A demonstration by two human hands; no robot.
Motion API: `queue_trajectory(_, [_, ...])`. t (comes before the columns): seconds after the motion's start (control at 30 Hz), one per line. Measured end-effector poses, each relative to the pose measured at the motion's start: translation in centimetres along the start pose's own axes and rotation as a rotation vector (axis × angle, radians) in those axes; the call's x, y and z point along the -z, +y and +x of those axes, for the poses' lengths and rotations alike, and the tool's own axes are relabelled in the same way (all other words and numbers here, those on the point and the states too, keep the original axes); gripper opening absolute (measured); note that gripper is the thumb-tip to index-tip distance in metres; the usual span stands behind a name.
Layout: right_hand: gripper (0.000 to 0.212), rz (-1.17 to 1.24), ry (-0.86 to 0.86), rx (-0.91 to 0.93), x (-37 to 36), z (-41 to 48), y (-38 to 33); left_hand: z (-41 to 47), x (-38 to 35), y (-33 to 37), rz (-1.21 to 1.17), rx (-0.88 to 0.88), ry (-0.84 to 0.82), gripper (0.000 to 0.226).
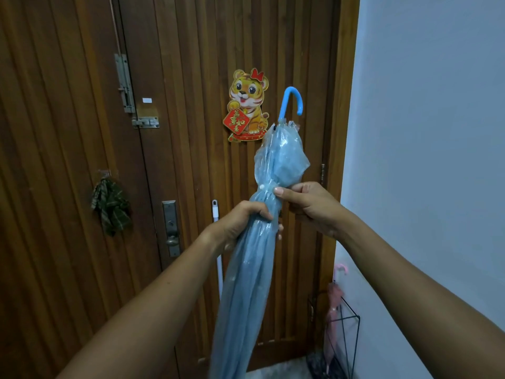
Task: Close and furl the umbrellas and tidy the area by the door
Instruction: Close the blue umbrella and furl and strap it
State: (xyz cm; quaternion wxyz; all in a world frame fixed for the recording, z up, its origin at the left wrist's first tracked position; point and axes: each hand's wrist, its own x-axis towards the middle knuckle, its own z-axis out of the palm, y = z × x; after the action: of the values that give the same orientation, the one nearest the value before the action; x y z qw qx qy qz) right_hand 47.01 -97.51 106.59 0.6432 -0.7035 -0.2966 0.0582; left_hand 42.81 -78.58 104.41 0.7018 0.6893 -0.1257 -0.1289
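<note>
A translucent blue umbrella (246,283) is closed and held upright in front of me, its curved blue handle (293,101) pointing up. My left hand (243,222) grips the gathered canopy around its middle. My right hand (308,205) pinches the strap (269,186) that wraps the folds, just above the left hand. The canopy bulges loosely above the strap and hangs straight below it. A pink umbrella (334,302) stands furled in a black wire rack (347,329) at the lower right.
A wooden double door (191,77) fills the view, with a tiger decoration (248,105), bolts and a lever lock (171,228). A checked cloth (110,206) hangs at left. A white pole (218,263) leans against the door. A pale wall (423,132) runs along the right.
</note>
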Motion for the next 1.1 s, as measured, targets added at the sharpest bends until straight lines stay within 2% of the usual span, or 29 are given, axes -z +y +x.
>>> queue_trajectory(0.07, [0.041,-0.172,0.134,0.036,-0.3,0.2,0.1,0.4,-0.5,-0.7,0.199,-0.063,0.167,0.05])
queue_trajectory(0.13, [0.034,-0.266,0.21,0.051,-0.9,0.4,0.3,0.8,-2.0,-1.6,0.294,-0.165,0.267,0.052])
queue_trajectory(0.2, [0.031,-0.318,0.228,0.055,-1.8,0.6,0.3,1.5,-3.2,-2.5,0.255,-0.246,0.43,0.054])
queue_trajectory(0.27, [0.036,-0.416,0.221,0.072,-2.2,0.9,0.0,1.7,-3.6,-2.8,0.216,-0.245,0.617,0.042])
queue_trajectory(0.33, [0.041,-0.435,0.194,0.052,-1.9,1.1,-0.3,1.5,-3.5,-2.8,0.232,-0.222,0.669,0.035])
queue_trajectory(0.5, [0.031,-0.161,0.164,-0.03,-0.6,0.0,-1.2,0.7,-3.2,-1.9,0.295,-0.27,0.62,0.031])
queue_trajectory(0.7, [0.016,-0.074,0.141,-0.01,0.0,-0.6,-0.7,0.5,-2.7,-1.2,0.223,-0.276,0.584,0.024])
queue_trajectory(0.83, [0.017,0.048,0.109,-0.033,0.4,-1.0,0.0,0.5,-2.5,-0.5,0.108,-0.27,0.563,0.023])
queue_trajectory(0.93, [0.017,0.151,0.069,-0.019,0.3,-1.0,0.5,0.4,-2.6,-0.1,0.018,-0.248,0.404,0.024])
queue_trajectory(1.1, [0.025,0.349,-0.122,0.057,0.5,-1.2,0.5,0.3,-2.7,0.3,-0.23,-0.032,-0.097,0.025])
